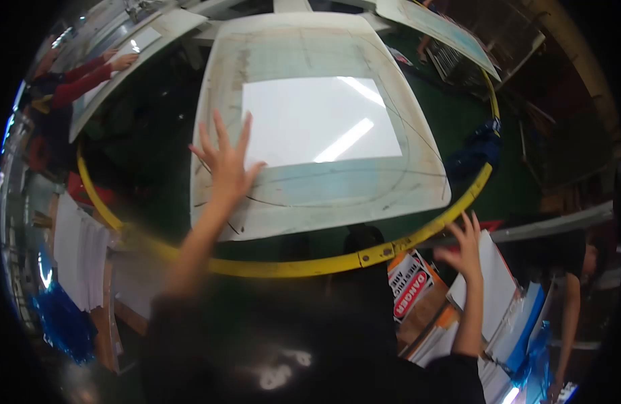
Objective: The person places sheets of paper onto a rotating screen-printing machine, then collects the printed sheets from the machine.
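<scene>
A glossy white sheet (310,124) lies on a pale, stained board (290,195) with rounded corners. My left hand (226,161) is spread over the board at the sheet's left edge, fingers apart and holding nothing; whether it presses on the sheet is hard to tell. Away from the board, at the lower right, my right hand (465,249) is raised with its fingers apart and nothing in it. It is near a stack of papers and a white sheet (489,283).
A yellow curved rail (303,268) rings the board. Stacked sheets (78,256) stand at left, a red "DANGER" sign (411,294) at lower right. Co-workers' arms (88,81) show at upper left and far right. Other boards (445,30) surround a green floor.
</scene>
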`<control>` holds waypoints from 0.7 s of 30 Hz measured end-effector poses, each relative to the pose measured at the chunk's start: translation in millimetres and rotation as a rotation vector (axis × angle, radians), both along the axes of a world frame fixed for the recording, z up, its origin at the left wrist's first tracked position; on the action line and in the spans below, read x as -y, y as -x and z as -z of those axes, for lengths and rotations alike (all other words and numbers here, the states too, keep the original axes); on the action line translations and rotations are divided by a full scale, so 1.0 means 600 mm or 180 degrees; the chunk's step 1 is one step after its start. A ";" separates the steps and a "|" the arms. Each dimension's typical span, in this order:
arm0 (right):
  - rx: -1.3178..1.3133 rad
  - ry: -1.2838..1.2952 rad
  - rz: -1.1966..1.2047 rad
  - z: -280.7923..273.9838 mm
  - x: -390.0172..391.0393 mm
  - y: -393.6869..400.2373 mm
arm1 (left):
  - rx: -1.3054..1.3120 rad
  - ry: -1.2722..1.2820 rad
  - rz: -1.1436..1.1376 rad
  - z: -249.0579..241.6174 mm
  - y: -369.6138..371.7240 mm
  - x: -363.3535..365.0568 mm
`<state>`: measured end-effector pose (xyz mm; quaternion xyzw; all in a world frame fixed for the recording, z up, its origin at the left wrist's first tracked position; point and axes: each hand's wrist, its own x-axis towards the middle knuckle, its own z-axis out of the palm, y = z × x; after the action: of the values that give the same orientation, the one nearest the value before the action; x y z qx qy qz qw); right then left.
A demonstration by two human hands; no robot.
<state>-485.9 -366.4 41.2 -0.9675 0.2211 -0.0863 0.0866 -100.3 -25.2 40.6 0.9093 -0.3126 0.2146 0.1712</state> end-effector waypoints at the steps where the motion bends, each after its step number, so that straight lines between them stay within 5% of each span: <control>1: -0.0387 0.0036 -0.0059 0.010 0.011 0.060 | -0.0086 0.0151 0.0127 -0.005 0.029 -0.006; 5: -0.1960 -0.0497 0.1045 0.043 0.001 0.221 | -0.0408 0.1156 0.1060 0.016 0.141 -0.017; 7: -0.1936 -0.0312 0.1247 0.040 -0.031 0.235 | -0.0561 0.1108 0.1226 0.009 0.196 -0.014; 9: -0.1006 -0.0824 0.0979 0.102 -0.001 0.297 | -0.0697 0.1078 0.1337 0.014 0.236 -0.006; 15: -0.0700 -0.1384 0.0832 0.022 -0.042 0.280 | -0.1071 0.1200 0.1639 0.014 0.285 -0.006; 19: -0.0316 -0.1095 0.1870 -0.035 -0.103 0.252 | -0.0808 0.1289 0.1708 -0.003 0.305 -0.025; 21: -0.0133 -0.0092 0.1855 0.012 -0.083 0.299 | -0.0725 0.1325 0.1819 -0.004 0.306 -0.031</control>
<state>-665.1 -316.7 33.8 -0.8635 0.4927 -0.0845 0.0674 -284.1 -6.7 43.0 0.7492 -0.4824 0.1146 0.4392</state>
